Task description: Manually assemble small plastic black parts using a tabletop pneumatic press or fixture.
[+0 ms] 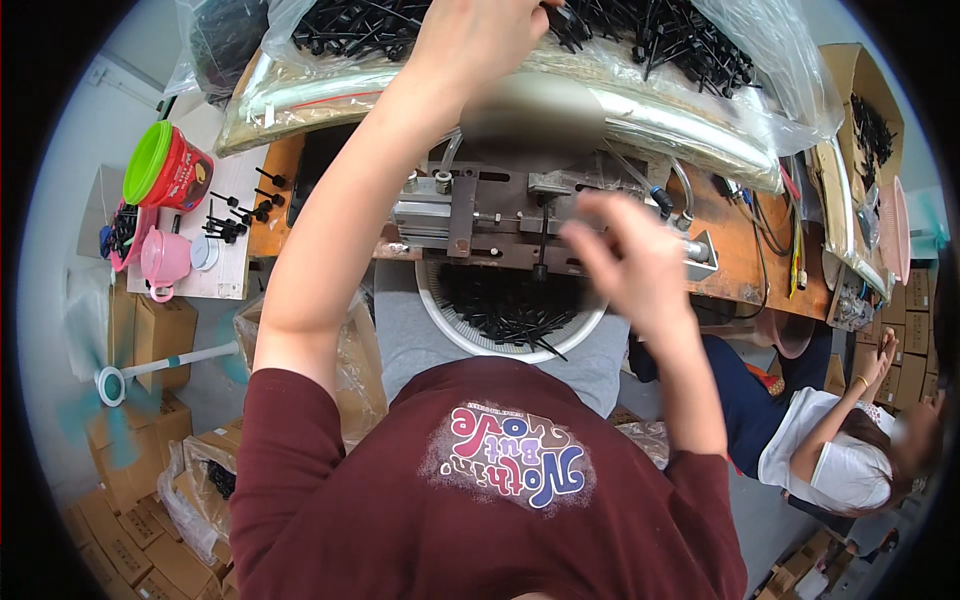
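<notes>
My left hand (490,38) reaches over the pile of thin black plastic parts (690,45), which look like rods with thicker heads. Its fingertips meet the parts at the upper picture edge and are mostly cut off. Motion smears my right hand (640,265), but its thumb and fingers look apart, with nothing visible between them. It hovers just right of a single black rod part (543,240) that stands in the metal fixture (490,225) on the bench. A white basket (432,318) in my lap, below the fixture, holds many similar black parts.
Clear plastic sheeting (700,130) wraps the raised tray edge beyond the fixture. Hoses and cables (790,230) run at right. On the left stand a red tub (185,172), a pink cup (165,255) and loose black parts (228,222). Another person (820,440) sits at right.
</notes>
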### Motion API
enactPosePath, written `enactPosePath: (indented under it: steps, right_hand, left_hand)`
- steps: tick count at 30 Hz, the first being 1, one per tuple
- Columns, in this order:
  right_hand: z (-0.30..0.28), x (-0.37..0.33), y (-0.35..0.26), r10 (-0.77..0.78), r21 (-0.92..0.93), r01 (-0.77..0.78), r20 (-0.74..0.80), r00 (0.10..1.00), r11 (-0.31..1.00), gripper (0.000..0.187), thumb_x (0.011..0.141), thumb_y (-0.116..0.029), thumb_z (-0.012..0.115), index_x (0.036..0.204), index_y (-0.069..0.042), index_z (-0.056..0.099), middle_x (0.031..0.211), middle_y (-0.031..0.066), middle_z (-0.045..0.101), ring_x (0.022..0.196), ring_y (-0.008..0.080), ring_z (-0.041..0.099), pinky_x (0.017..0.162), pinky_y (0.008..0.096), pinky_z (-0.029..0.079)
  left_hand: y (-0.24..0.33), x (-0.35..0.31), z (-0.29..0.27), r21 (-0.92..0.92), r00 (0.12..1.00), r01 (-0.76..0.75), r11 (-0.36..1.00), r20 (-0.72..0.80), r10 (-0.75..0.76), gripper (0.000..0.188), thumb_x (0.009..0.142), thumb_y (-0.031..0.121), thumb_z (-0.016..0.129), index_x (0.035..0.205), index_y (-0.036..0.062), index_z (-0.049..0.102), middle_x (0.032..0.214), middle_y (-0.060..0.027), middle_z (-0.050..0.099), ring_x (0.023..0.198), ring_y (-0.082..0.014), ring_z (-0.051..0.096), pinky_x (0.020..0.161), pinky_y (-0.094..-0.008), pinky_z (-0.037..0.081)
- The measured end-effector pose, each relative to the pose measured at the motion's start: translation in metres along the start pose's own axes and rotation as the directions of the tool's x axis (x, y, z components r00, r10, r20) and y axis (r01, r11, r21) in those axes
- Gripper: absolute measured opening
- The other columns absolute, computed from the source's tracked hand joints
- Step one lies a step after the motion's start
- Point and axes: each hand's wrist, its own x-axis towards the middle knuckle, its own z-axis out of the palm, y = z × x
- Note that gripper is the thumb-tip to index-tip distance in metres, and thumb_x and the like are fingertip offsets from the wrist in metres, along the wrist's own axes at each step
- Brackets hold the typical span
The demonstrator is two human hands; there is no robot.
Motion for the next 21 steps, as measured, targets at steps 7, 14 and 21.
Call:
enactPosePath:
  steps: [7,14,21]
  right_hand:
    - [-0.048,0.115,0.099,-0.214,-0.646,0.106,-0.091,0.973,0.756,0.028,0.083,-0.005,0.065,0.110,-0.014,0.065,0.105,0.0027,0.063,0.085,0.0250,0.067,0.070,0.0390,0.054]
    - [-0.029,0.163,0.151,-0.493,-0.734,0.466,0.205,0.846,0.495,0.034,0.080,0.000,0.062,0.111,-0.011,0.064,0.110,0.0054,0.060,0.093,0.0282,0.065,0.075,0.0384,0.054]
    - [-0.024,0.142,0.119,-0.335,-0.559,0.390,0.203,0.920,0.732,0.031,0.079,0.005,0.063,0.108,-0.006,0.063,0.108,0.0061,0.061,0.091,0.0264,0.067,0.075,0.0359,0.055]
  left_hand:
    - [0.083,-0.077,-0.033,-0.223,0.983,-0.021,0.975,0.174,0.061,0.029,0.078,0.008,0.076,0.106,0.0055,0.069,0.128,-0.0133,0.064,0.106,-0.0300,0.067,0.089,-0.0374,0.056]
    - [0.117,-0.169,-0.020,-0.157,0.940,0.112,0.981,0.338,-0.053,0.031,0.080,0.001,0.069,0.111,-0.0026,0.065,0.134,-0.0175,0.058,0.113,-0.0362,0.062,0.099,-0.0426,0.052]
    - [0.122,-0.191,0.001,-0.002,0.945,0.062,0.998,0.322,-0.058,0.020,0.078,0.003,0.070,0.097,-0.0021,0.070,0.126,-0.0177,0.065,0.087,-0.0295,0.070,0.084,-0.0364,0.058]
